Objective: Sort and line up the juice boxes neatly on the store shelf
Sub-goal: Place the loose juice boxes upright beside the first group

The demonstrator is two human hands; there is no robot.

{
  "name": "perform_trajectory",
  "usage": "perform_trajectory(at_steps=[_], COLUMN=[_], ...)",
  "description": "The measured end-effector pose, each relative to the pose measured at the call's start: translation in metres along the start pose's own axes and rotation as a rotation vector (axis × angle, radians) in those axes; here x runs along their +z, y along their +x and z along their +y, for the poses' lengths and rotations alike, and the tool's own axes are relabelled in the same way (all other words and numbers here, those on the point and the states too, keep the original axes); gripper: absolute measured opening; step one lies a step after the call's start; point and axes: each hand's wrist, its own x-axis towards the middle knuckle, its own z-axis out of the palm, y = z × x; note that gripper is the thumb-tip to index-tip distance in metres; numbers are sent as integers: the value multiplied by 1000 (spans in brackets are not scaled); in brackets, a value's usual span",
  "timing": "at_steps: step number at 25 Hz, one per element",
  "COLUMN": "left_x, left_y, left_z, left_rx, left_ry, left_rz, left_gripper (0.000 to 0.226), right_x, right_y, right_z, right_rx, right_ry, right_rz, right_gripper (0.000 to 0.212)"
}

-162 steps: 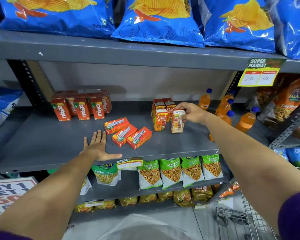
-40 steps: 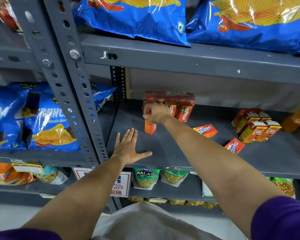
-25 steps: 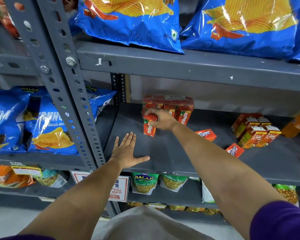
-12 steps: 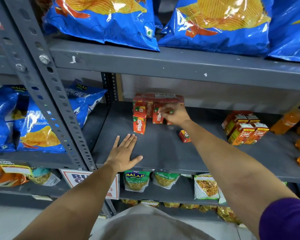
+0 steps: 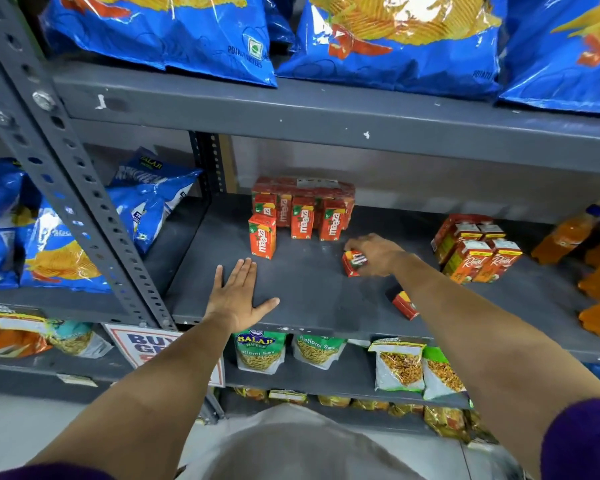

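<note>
On the grey shelf (image 5: 309, 289) red Maaza juice boxes (image 5: 303, 220) stand upright at the back, with one Maaza box (image 5: 262, 236) standing slightly forward on the left. My right hand (image 5: 374, 252) is closed around a red juice box (image 5: 353, 262) lying on the shelf. Another red box (image 5: 404, 304) lies on its side near the front edge, partly hidden by my right forearm. Orange Real juice boxes (image 5: 478, 247) stand grouped at the right. My left hand (image 5: 238, 294) rests flat on the shelf, fingers spread, holding nothing.
Orange drink bottles (image 5: 568, 233) stand at the far right. Blue chip bags (image 5: 174, 32) fill the shelf above and the bay at left (image 5: 49, 237). A perforated steel upright (image 5: 70, 188) runs diagonally at left. Snack packets (image 5: 260, 351) hang on the shelf below.
My right hand left the upright Maaza row and moved right and forward to close on a lying red box. The left hand has stayed flat. The camera shifted slightly.
</note>
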Motion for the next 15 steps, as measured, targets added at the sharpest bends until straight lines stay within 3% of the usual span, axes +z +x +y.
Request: perform_trajectory(at_steps=[4,7,12,15], left_x=[-2,-2,-2,-1], left_y=[-2,-1,0,1], left_z=[1,1,0,-2], left_rx=[-10,-8,-14,-16], left_ry=[-2,-7,-35,-57], left_rz=[10,4,1,-8], left_gripper=[109,109,108,108], right_x=[-6,-10,-16,-31], right_y=[0,6,20,32], right_z=[-16,-39,-68,-77], right_rx=[-40,-69,-11,0], right_ry=[-104,-227,82,259], right_rz=[-4,3,152,157], right_gripper=[72,61,49,54])
